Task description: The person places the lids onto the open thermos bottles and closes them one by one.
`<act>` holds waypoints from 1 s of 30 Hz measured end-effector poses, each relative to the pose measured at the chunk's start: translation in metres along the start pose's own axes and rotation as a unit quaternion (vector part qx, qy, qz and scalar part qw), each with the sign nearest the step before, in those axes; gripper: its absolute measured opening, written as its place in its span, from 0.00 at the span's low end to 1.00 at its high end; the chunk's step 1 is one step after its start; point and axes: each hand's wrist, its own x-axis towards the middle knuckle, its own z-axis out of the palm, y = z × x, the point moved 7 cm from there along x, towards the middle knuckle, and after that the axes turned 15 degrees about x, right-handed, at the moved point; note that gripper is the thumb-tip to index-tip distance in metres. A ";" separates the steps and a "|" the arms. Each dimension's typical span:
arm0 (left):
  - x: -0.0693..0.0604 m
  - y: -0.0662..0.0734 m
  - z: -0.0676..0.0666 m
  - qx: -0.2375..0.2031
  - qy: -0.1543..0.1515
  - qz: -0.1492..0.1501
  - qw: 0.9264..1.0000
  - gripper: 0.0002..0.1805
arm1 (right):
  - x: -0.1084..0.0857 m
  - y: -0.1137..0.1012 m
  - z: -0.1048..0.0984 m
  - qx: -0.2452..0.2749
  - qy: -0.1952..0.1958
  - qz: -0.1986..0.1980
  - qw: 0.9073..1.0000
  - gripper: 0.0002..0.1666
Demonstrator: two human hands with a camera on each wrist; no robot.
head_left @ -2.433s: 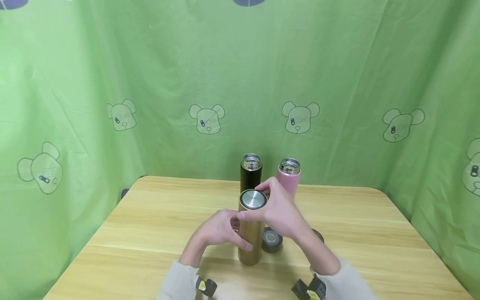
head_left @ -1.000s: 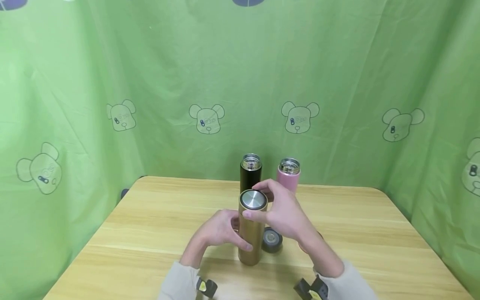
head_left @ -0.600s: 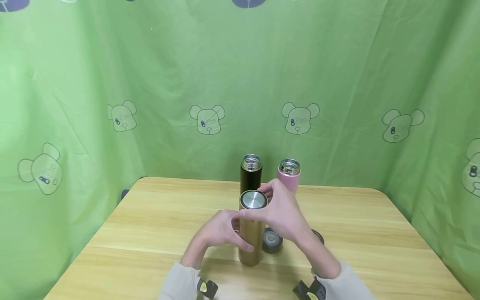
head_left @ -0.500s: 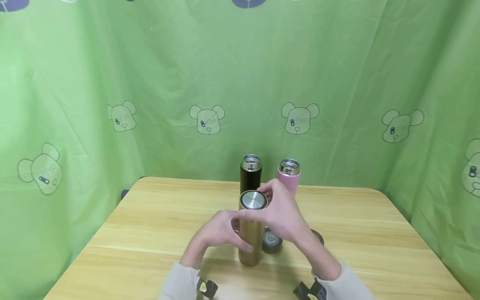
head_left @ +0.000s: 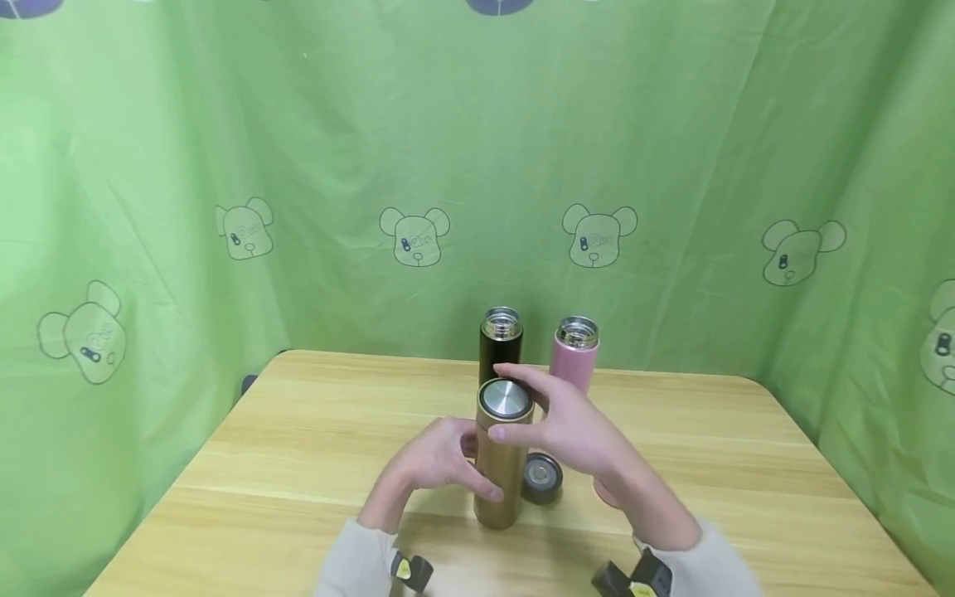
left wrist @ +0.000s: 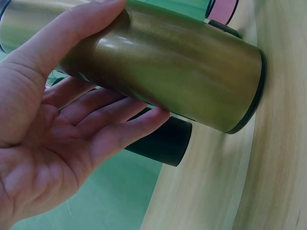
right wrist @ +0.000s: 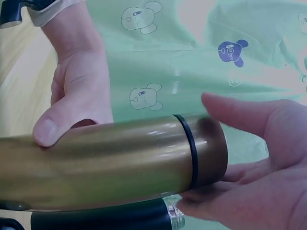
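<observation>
One gold bottle (head_left: 501, 456) stands upright on the table (head_left: 336, 406), its body held by the curled left hand (head_left: 440, 456); the right hand (head_left: 570, 427) is spread about the lid (right wrist: 211, 158), its thumb apart from it; if the left hold becomes weak under some twist, the bottle may tip toward the black bottle (head_left: 499, 356); right wrist view shows this thumb gap and the dark ring (right wrist: 190, 153); only head view shows the steel top (head_left: 506, 399).

Curtained booth, rm type unclear: grn cartoon drapes (head_left: 492, 124) around wood-grain tbl (head_left: 336, 398).
</observation>
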 end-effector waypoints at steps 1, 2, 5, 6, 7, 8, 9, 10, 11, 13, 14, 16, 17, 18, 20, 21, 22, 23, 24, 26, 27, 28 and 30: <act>0.000 0.000 0.000 0.001 0.000 0.000 1.000 0.29 | 0.000 -0.001 0.000 0.005 -0.006 -0.001 1.000 0.48; 0.000 0.000 0.000 0.001 0.000 0.001 1.000 0.29 | 0.001 -0.001 0.001 0.006 -0.011 -0.006 1.000 0.46; 0.000 0.000 0.000 0.001 -0.001 -0.001 1.000 0.29 | 0.003 -0.003 0.001 -0.005 -0.011 -0.024 1.000 0.42; 0.000 0.000 0.000 0.001 0.000 -0.002 1.000 0.30 | 0.004 -0.003 0.000 -0.012 -0.008 -0.029 0.999 0.41; 0.000 0.000 0.000 0.002 0.001 -0.003 1.000 0.30 | 0.005 -0.003 0.000 -0.019 -0.005 -0.035 0.999 0.40; 0.000 0.000 0.000 0.002 0.002 -0.003 1.000 0.29 | 0.005 -0.003 -0.001 -0.025 -0.001 -0.038 0.999 0.39; 0.000 0.000 0.000 0.002 0.004 -0.003 1.000 0.29 | 0.005 -0.004 -0.001 -0.032 0.004 -0.044 0.999 0.38; 0.000 0.000 0.000 0.003 0.005 -0.004 1.000 0.29 | 0.005 -0.003 -0.002 -0.036 0.007 -0.046 0.998 0.38; 0.000 0.000 0.000 0.003 0.007 -0.004 1.000 0.29 | 0.005 -0.004 -0.002 -0.038 0.012 -0.047 0.998 0.37; 0.000 0.001 0.000 0.002 0.009 -0.003 1.000 0.30 | 0.005 -0.004 -0.003 -0.040 0.020 -0.047 0.998 0.36; 0.000 0.001 0.000 0.001 0.009 -0.003 1.000 0.30 | 0.005 -0.004 -0.003 -0.040 0.024 -0.044 0.998 0.36; 0.001 0.001 0.001 0.000 0.010 -0.003 1.000 0.30 | 0.004 -0.003 -0.003 -0.036 0.034 -0.038 0.998 0.35; 0.001 0.001 0.001 -0.001 0.010 -0.002 1.000 0.30 | 0.004 -0.002 -0.003 -0.035 0.039 -0.035 0.998 0.35; 0.001 0.001 0.002 -0.001 0.011 -0.002 1.000 0.30 | 0.003 -0.002 -0.004 -0.034 0.043 -0.034 0.998 0.35; 0.001 0.001 0.002 0.002 0.013 -0.002 1.000 0.29 | 0.003 -0.001 -0.004 -0.038 0.052 -0.037 0.997 0.36; 0.001 0.001 0.001 0.003 0.014 -0.003 1.000 0.29 | 0.003 0.000 -0.003 -0.042 0.056 -0.042 0.997 0.36; 0.001 0.000 0.001 0.003 0.015 -0.004 1.000 0.29 | 0.004 0.000 -0.003 -0.047 0.060 -0.049 0.996 0.37; 0.001 0.000 0.001 0.004 0.016 -0.004 1.000 0.28 | 0.004 -0.001 -0.003 -0.052 0.064 -0.057 0.995 0.37; 0.000 0.000 0.001 0.003 0.017 -0.005 1.000 0.28 | 0.005 -0.001 -0.003 -0.058 0.067 -0.065 0.994 0.38; 0.000 0.000 0.001 0.001 0.018 -0.005 1.000 0.27 | 0.006 0.000 -0.002 -0.066 0.073 -0.074 0.992 0.40; 0.000 0.000 0.002 -0.001 0.018 -0.004 1.000 0.27 | 0.006 0.000 -0.002 -0.068 0.076 -0.077 0.992 0.41; 0.000 0.001 0.002 -0.001 0.019 -0.004 1.000 0.26 | 0.006 0.000 -0.002 -0.069 0.078 -0.078 0.992 0.42; 0.000 0.001 0.002 -0.002 0.021 -0.001 1.000 0.26 | 0.007 0.001 -0.002 -0.069 0.082 -0.076 0.991 0.43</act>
